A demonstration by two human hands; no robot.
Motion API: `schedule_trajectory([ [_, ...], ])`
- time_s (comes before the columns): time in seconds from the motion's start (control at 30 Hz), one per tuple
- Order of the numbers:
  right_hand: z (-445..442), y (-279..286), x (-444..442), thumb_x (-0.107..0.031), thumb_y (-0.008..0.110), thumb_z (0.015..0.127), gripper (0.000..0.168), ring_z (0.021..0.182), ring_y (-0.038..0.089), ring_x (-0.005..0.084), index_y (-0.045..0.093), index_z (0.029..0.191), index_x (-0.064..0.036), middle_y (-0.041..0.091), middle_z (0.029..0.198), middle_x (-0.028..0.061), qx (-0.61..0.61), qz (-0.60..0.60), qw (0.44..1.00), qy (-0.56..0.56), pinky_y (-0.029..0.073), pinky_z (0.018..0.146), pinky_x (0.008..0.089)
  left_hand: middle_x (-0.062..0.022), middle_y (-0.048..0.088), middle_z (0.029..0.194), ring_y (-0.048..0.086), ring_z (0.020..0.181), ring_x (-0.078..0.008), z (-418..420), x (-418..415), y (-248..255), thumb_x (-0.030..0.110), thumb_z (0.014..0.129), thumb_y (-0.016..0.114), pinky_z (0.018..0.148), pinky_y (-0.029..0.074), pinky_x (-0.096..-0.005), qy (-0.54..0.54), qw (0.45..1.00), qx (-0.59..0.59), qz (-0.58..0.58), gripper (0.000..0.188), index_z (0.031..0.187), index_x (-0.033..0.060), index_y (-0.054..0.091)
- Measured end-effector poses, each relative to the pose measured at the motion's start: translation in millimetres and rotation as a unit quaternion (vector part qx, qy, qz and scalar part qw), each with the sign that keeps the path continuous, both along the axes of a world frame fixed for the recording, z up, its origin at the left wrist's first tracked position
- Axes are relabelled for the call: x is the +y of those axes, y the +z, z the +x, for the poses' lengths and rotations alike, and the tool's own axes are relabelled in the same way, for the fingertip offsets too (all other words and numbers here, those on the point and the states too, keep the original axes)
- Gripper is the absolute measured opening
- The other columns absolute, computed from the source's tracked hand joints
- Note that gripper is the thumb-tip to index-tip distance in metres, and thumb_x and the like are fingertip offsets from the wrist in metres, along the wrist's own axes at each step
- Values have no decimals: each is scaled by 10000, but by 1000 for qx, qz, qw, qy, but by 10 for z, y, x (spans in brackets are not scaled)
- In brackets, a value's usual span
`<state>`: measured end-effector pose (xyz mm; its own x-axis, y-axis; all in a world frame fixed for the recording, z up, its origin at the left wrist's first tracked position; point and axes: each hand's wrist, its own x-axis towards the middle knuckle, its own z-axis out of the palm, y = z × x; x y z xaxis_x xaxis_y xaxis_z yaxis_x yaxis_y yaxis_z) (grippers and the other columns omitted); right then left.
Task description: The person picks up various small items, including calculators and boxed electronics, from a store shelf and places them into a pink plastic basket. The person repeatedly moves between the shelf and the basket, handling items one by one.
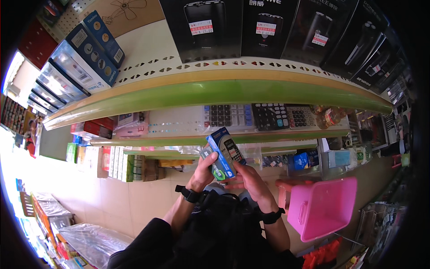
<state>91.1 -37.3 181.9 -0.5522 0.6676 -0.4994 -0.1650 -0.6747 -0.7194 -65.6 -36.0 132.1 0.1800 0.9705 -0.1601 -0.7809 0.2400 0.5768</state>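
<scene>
My left hand [203,169] holds two small cartons together in front of the shelves, its thumb across their left side. The upper one is a blue box [223,158] with a picture of a handheld keypad device and a small sticker. Partly covered by it is a grey and green box [216,169]. At the blue box's lower right edge is my right hand [250,183], its thumb on the box and its other fingers spread below.
Boxed electric shavers [265,30] and blue-and-white cartons [80,57] stand on the top shelf, edged in green [188,92]. Calculators [228,116] and a bottle [327,117] sit one shelf lower. A pink plastic bin [322,208] is at my right, plastic-covered goods [92,238] at my left.
</scene>
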Motion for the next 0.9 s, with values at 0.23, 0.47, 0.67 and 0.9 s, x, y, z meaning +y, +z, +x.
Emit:
schedule_trajectory([
  [0.23, -44, 103, -22, -290, 601, 774, 445, 846, 544, 135, 463, 1055, 27, 545, 959, 75, -72, 134, 981, -124, 478, 681, 262, -102, 504, 1017, 522, 936, -178, 29, 50, 158, 237, 748, 598, 800, 449, -292, 19, 999, 31, 20, 549, 1168, 10, 328],
  [0.47, -145, 242, 86, -208, 667, 709, 587, 834, 562, 129, 412, 1160, 69, 574, 944, 111, -128, 269, 951, -76, 468, 669, 235, -88, 530, 956, 534, 874, -153, -45, 75, 234, 228, 754, 604, 790, 437, -291, 53, 994, 94, 13, 466, 1100, 10, 381],
  [0.67, -159, 346, 157, -165, 637, 742, 503, 775, 563, 107, 439, 1136, 77, 590, 919, 92, -73, 233, 964, -103, 453, 682, 212, -143, 491, 1122, 517, 996, -253, -114, 72, 263, 336, 828, 467, 860, 427, -359, 10, 998, -61, 2, 490, 1191, 28, 349],
  [0.9, 103, 249, 151, -232, 563, 786, 449, 892, 555, 164, 450, 1129, 35, 579, 969, 114, 55, 207, 964, -157, 436, 766, 273, -192, 495, 1091, 490, 1017, -312, -373, 244, 235, 445, 823, 415, 896, 385, -456, 69, 990, -117, 41, 531, 1179, 52, 393],
])
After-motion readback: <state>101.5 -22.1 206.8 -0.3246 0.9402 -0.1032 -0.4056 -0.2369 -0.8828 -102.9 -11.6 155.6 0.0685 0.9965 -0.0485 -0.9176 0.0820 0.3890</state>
